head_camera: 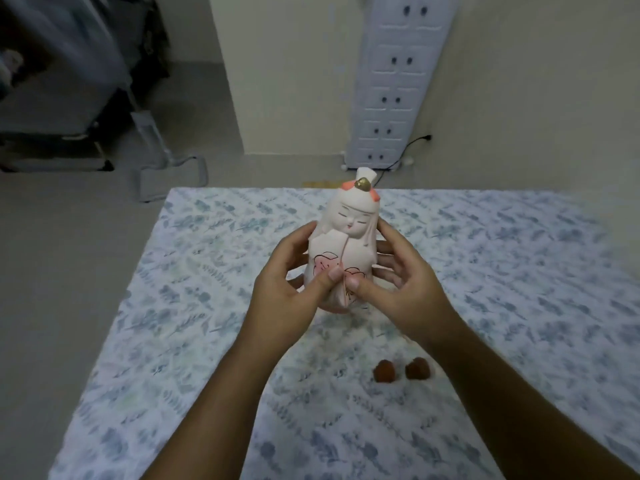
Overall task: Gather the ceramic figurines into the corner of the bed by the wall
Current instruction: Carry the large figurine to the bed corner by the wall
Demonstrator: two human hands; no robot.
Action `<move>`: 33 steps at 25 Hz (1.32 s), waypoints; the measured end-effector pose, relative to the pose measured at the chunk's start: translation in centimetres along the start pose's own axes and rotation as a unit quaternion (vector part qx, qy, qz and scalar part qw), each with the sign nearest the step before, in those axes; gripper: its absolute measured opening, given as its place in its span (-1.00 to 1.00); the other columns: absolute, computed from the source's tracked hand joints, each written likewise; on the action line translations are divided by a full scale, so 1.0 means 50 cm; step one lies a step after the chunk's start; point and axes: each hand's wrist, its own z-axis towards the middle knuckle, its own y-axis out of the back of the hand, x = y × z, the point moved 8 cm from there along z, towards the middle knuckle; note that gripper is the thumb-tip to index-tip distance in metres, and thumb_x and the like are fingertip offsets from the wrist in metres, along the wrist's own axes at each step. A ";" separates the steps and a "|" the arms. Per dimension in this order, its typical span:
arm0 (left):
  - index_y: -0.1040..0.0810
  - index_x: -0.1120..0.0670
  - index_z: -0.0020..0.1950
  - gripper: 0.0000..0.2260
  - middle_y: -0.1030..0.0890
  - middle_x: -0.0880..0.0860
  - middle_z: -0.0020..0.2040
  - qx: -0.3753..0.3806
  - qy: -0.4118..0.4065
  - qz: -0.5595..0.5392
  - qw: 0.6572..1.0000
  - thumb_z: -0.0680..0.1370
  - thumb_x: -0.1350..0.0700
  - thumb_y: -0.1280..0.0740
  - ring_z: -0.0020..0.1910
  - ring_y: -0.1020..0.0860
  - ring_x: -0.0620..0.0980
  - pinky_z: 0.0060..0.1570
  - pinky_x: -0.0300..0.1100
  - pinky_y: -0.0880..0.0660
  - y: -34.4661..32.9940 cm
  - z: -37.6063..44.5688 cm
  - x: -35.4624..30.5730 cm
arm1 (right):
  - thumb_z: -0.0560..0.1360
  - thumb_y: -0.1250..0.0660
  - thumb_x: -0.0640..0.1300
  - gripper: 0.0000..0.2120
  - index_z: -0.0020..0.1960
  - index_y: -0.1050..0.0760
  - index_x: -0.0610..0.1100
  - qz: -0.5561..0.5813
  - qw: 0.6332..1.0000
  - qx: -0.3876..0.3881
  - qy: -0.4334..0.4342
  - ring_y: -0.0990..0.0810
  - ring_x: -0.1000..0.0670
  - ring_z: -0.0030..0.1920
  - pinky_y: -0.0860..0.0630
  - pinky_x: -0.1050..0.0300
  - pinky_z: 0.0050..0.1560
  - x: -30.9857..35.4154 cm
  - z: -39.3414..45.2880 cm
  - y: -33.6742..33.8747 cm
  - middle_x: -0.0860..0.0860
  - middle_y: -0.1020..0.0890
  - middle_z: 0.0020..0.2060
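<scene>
A white ceramic doll figurine (349, 233) with closed eyes, a pink flower pattern and a gold-topped hat is held upright above the middle of the bed (194, 306). My left hand (287, 289) wraps its left side and my right hand (398, 282) wraps its right side, both thumbs pressed on its lower front. Its base is hidden behind my thumbs. Two small brown figurines (384, 371) (418, 368) sit side by side on the sheet, nearer to me, below my right wrist.
The bed has a blue-leaf patterned sheet and its far edge meets a cream wall (294, 81). A white power strip (394, 84) with a black cable hangs on that wall. Grey floor and dark furniture (69, 81) lie to the left.
</scene>
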 end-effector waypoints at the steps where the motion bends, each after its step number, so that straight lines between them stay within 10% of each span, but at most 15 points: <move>1: -0.44 -0.09 0.46 -0.48 -0.58 -0.15 0.30 0.030 -0.010 -0.004 0.999 0.53 0.14 -0.48 0.28 -0.55 -0.15 0.17 0.02 -0.60 -0.053 0.019 -0.013 | 0.41 -0.57 -0.17 -0.19 0.53 -0.27 0.15 -0.012 1.000 -0.018 -0.001 -0.62 0.05 0.24 -0.59 -0.01 0.21 0.002 -0.005 0.055 0.10 -0.61 0.27; 13: -0.51 -0.13 0.40 -0.70 -0.55 -0.13 0.35 0.223 0.039 0.009 0.974 0.72 0.02 -0.14 0.30 -0.52 -0.21 0.30 -0.09 -0.51 -0.967 0.255 0.031 | 0.31 -0.61 -0.29 -0.18 0.26 -0.36 0.42 -0.022 0.942 -0.326 -0.074 -0.66 0.26 0.07 -0.64 0.20 0.05 -0.290 -0.047 0.853 0.33 -0.63 0.07; 18: -0.51 -0.01 0.42 -0.68 -0.59 -0.02 0.32 0.273 0.060 0.019 0.960 0.72 0.12 -0.11 0.27 -0.56 -0.08 0.31 0.03 -0.50 -1.255 0.379 0.109 | 0.29 -0.64 -0.21 -0.34 0.16 -0.50 0.36 0.020 0.908 -0.411 -0.081 -0.67 0.10 0.12 -0.65 -0.06 0.09 -0.448 0.021 1.061 0.15 -0.69 0.11; 24: -0.54 0.04 0.40 -0.67 -0.62 0.00 0.26 0.296 0.066 0.013 0.953 0.71 0.19 -0.12 0.17 -0.60 -0.07 0.19 -0.10 -0.56 -1.396 0.475 0.172 | 0.34 -0.59 -0.32 -0.33 0.09 -0.43 0.36 0.037 0.873 -0.480 -0.082 -0.63 0.29 0.07 -0.66 0.02 0.11 -0.549 0.088 1.160 0.37 -0.63 -0.01; 33: -0.51 -0.09 0.39 -0.69 -0.60 -0.01 0.30 0.315 0.061 0.011 0.947 0.71 0.06 -0.09 0.25 -0.57 0.00 0.28 0.06 -0.52 -1.431 0.504 0.214 | 0.39 -0.58 -0.24 -0.32 0.38 -0.35 0.06 0.002 0.863 -0.500 -0.068 -0.59 0.15 0.26 -0.61 0.10 0.18 -0.593 0.095 1.162 0.02 -0.59 0.28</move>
